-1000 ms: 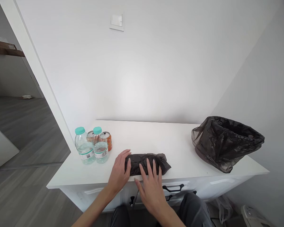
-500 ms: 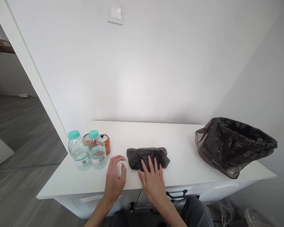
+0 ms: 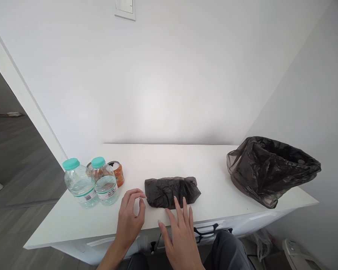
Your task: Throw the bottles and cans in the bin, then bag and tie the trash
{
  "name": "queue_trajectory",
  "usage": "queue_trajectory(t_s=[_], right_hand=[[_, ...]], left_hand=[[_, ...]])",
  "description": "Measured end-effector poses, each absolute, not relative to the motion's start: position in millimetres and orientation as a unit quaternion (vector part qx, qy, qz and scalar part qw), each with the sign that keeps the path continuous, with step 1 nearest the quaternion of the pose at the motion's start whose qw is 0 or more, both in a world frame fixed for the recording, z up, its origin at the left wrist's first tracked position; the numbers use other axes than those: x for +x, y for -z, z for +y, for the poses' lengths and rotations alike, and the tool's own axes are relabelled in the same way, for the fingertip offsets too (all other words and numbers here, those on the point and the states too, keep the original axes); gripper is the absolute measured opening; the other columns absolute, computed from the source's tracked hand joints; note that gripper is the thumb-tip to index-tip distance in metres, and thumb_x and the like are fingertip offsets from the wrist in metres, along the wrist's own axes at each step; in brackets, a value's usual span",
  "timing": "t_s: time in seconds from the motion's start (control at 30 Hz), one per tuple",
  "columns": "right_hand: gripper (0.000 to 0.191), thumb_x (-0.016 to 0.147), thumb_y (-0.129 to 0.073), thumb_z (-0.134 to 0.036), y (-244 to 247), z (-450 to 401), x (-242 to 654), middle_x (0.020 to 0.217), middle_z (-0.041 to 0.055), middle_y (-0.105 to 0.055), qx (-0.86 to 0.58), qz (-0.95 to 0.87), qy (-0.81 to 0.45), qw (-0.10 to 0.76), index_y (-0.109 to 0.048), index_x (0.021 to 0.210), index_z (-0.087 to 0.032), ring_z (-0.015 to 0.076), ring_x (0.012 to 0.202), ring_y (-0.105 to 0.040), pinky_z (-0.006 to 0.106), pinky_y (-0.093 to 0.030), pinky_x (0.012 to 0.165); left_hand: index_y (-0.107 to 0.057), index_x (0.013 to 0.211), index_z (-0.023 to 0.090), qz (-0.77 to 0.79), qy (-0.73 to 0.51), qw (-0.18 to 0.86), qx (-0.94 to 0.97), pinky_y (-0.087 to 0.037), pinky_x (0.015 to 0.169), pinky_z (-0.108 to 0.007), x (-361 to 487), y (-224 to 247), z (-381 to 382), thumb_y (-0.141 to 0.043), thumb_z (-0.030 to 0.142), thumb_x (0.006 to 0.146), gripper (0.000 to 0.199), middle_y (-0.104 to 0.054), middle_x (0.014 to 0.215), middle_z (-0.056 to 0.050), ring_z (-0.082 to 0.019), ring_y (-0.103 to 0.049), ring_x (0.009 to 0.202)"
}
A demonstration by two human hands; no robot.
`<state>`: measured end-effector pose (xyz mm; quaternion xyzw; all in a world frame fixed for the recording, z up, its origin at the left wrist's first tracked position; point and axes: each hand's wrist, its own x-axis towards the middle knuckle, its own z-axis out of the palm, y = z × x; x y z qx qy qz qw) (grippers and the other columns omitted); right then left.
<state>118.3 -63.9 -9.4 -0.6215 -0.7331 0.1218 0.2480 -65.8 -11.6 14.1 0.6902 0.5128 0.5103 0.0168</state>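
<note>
A folded black plastic bag [image 3: 170, 192] lies flat on the white countertop [image 3: 214, 202], its right end coming to a point. My left hand [image 3: 131, 213] is just off its left end, fingers curved with a gap between thumb and forefinger and nothing held. At the bag's front edge is my right hand [image 3: 180, 232], fingers spread and straight; the fingertips reach the edge, though whether they touch it I cannot tell. On the right stands a bin lined with a black plastic bag [image 3: 264, 168], its mouth gaping.
Two clear bottles with teal caps, a left bottle [image 3: 80, 183] and a right bottle [image 3: 104, 182], stand at the counter's left. Behind them are an orange can [image 3: 118, 174] and another can, mostly hidden. Drawers with black handles [image 3: 205, 230] sit below the front edge.
My right hand has drawn back toward me from on top of the folded bag to its front edge. The folded bag looks flatter. My view has shifted slightly right.
</note>
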Motion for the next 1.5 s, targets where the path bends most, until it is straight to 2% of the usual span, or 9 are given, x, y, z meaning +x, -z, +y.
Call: queue_trajectory(t_s=[0.37, 0.53, 0.77, 0.87, 0.97, 1.13, 1.27, 1.37, 1.5], right_hand=[[0.063, 0.108, -0.023, -0.053, 11, 78, 148, 0.172, 0.0122, -0.021, -0.681, -0.704, -0.109, 0.168, -0.039, 0.161, -0.022, 0.0379, 0.159, -0.011, 0.063, -0.008, 0.125], [0.055, 0.108, -0.026, -0.044, 25, 135, 248, 0.169, 0.0077, -0.033, -0.693, -0.7, -0.064, 0.16, -0.045, 0.156, -0.025, 0.0294, 0.157, -0.023, 0.056, -0.014, 0.126], [0.051, 0.101, -0.032, -0.04, 49, 164, 373, 0.156, 0.0133, -0.05, -0.694, -0.676, -0.025, 0.247, -0.059, 0.138, -0.017, 0.029, 0.15, -0.037, 0.053, -0.023, 0.125], [0.045, 0.099, -0.036, -0.042, 53, 159, 376, 0.153, 0.0155, -0.053, -0.677, -0.673, 0.01, 0.298, -0.064, 0.124, -0.016, 0.028, 0.151, -0.035, 0.048, -0.022, 0.126], [0.054, 0.1, -0.036, -0.05, 48, 162, 352, 0.158, 0.016, -0.046, -0.685, -0.655, 0.044, 0.317, -0.058, 0.134, -0.015, 0.0285, 0.154, -0.027, 0.049, -0.017, 0.128], [0.079, 0.1, -0.023, -0.068, 24, 199, 314, 0.169, 0.0202, -0.021, -0.77, -0.581, 0.008, 0.263, -0.04, 0.158, -0.017, 0.0435, 0.157, -0.011, 0.066, -0.01, 0.122], [0.091, 0.091, -0.025, -0.084, 25, 223, 324, 0.171, 0.0187, -0.019, -0.793, -0.581, -0.062, 0.171, -0.035, 0.162, -0.028, 0.0528, 0.155, -0.003, 0.08, -0.003, 0.114], [0.09, 0.09, -0.019, -0.086, 36, 224, 344, 0.172, 0.0138, -0.019, -0.779, -0.603, -0.094, 0.14, -0.037, 0.161, -0.034, 0.0495, 0.156, -0.003, 0.08, -0.002, 0.114], [0.083, 0.098, -0.015, -0.077, 45, 210, 355, 0.173, 0.0145, -0.016, -0.769, -0.621, -0.053, 0.142, -0.036, 0.162, -0.029, 0.0441, 0.158, -0.004, 0.075, -0.005, 0.119]], left_hand=[[-0.061, 0.096, 0.023, 0.53, -0.495, 0.007, 0.688, -0.054, 0.087, -0.037, -62, -18, -12, -0.047, 0.018, 0.098, 0.015, -0.065, 0.104, -0.007, -0.023, -0.064, 0.101], [-0.06, 0.095, 0.024, 0.54, -0.485, 0.009, 0.688, -0.053, 0.072, -0.031, -63, -14, -9, -0.048, 0.019, 0.098, 0.013, -0.066, 0.1, -0.007, -0.023, -0.064, 0.097], [-0.058, 0.096, 0.025, 0.552, -0.47, 0.015, 0.689, -0.055, 0.081, -0.036, -62, -14, -8, -0.051, 0.019, 0.096, 0.009, -0.067, 0.093, -0.004, -0.022, -0.063, 0.089], [-0.059, 0.096, 0.025, 0.56, -0.47, 0.025, 0.682, -0.056, 0.077, -0.034, -62, -14, -8, -0.05, 0.022, 0.097, 0.009, -0.067, 0.094, -0.004, -0.022, -0.064, 0.089], [-0.059, 0.096, 0.025, 0.563, -0.467, 0.028, 0.681, -0.056, 0.077, -0.034, -62, -12, -8, -0.05, 0.024, 0.097, 0.009, -0.068, 0.093, -0.004, -0.022, -0.065, 0.088], [-0.059, 0.095, 0.025, 0.567, -0.447, 0.028, 0.691, -0.056, 0.08, -0.035, -61, -11, -9, -0.048, 0.022, 0.096, 0.011, -0.068, 0.091, -0.003, -0.022, -0.066, 0.087], [-0.058, 0.095, 0.025, 0.581, -0.446, 0.041, 0.679, -0.056, 0.073, -0.033, -61, -10, -11, -0.047, 0.023, 0.096, 0.011, -0.068, 0.091, -0.003, -0.021, -0.067, 0.087], [-0.058, 0.096, 0.025, 0.589, -0.448, 0.05, 0.671, -0.056, 0.07, -0.032, -62, -8, -12, -0.047, 0.023, 0.097, 0.011, -0.068, 0.092, -0.003, -0.021, -0.067, 0.086], [-0.058, 0.095, 0.026, 0.591, -0.451, 0.068, 0.665, -0.056, 0.067, -0.03, -62, -7, -12, -0.048, 0.023, 0.096, 0.011, -0.069, 0.092, -0.003, -0.021, -0.067, 0.085]])
